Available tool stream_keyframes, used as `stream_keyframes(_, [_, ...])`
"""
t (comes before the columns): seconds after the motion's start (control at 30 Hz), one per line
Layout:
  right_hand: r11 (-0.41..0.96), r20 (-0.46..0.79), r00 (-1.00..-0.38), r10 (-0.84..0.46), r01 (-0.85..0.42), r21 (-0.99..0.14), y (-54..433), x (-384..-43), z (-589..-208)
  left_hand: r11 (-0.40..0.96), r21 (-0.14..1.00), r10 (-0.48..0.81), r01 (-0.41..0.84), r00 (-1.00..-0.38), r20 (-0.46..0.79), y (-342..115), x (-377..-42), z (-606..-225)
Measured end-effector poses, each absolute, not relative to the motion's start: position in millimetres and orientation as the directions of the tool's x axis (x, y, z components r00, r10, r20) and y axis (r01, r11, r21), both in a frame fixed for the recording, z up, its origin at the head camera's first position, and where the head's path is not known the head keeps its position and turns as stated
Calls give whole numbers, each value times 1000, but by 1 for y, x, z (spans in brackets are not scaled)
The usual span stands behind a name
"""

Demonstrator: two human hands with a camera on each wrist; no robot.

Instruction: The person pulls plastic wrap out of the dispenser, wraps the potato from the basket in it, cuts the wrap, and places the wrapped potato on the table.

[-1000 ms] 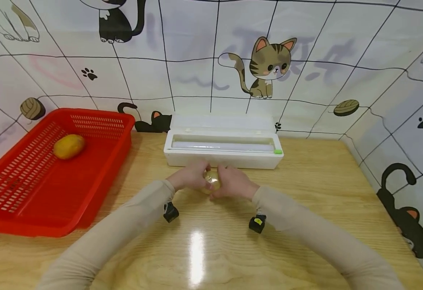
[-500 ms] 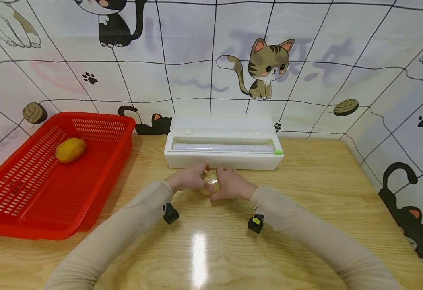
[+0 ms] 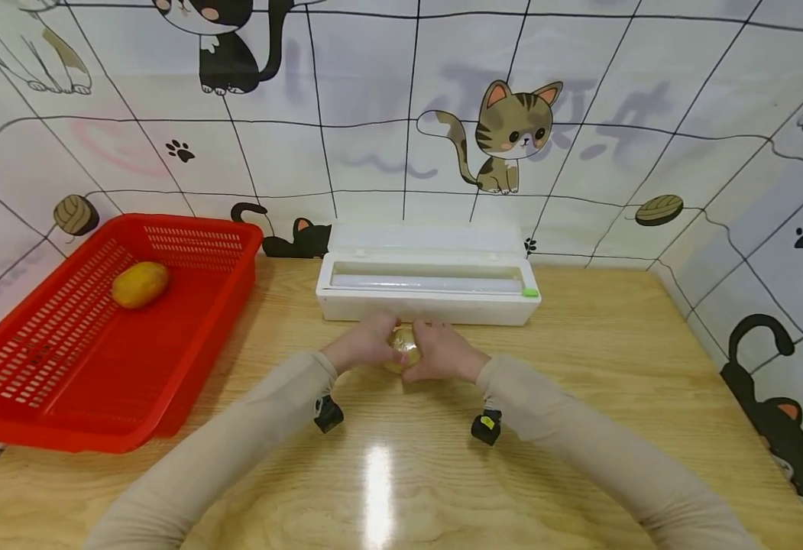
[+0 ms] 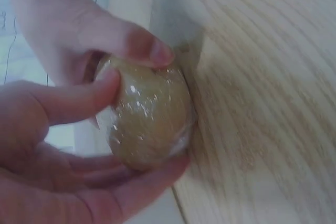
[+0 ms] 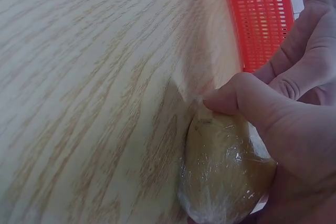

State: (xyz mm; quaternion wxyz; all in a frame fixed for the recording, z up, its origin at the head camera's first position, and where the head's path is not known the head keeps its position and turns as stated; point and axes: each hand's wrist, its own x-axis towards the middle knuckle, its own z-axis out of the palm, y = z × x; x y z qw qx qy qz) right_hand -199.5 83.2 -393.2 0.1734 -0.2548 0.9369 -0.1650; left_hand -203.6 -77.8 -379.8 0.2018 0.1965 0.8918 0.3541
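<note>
Both hands hold a rounded yellow-brown thing [image 3: 406,347] in clear cling film, like a potato, close against the tabletop. In the left wrist view, the wrapped thing [image 4: 149,114] has glossy, wrinkled film over it. My left hand [image 3: 367,341] grips it from the left, thumb on top and fingers around the lower side. From the right, my right hand [image 3: 445,351] grips it too. The right wrist view shows gathered film at the lower end of the wrapped thing [image 5: 220,166]. Just behind the hands stands a white cling film box [image 3: 429,309], lid up, with a roll inside.
On the left is a red plastic basket [image 3: 188,367] with slotted walls. A yellow mango-like fruit [image 3: 140,285] lies in it. Behind the wooden table [image 3: 580,412] rises a wall covering [image 3: 367,92] with cat drawings. A green slider [image 3: 530,292] sits at the box's right end.
The hands stay around the wrapped thing in front of the box, with only slight finger movement. The whole head view has shifted a little.
</note>
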Motion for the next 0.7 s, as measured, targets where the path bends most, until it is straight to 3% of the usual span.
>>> stream_keyframes(0.37, [836,-231,-823,-519,-433,-336,81,-195,-393,715,634,507,295,-843,-180,-79,-199,-377])
stream_keyframes(0.7, [852,-254,-818,-515,-459,-250,79,-197,-389,732,652,433,196,-874,-222,-75,-198,-378])
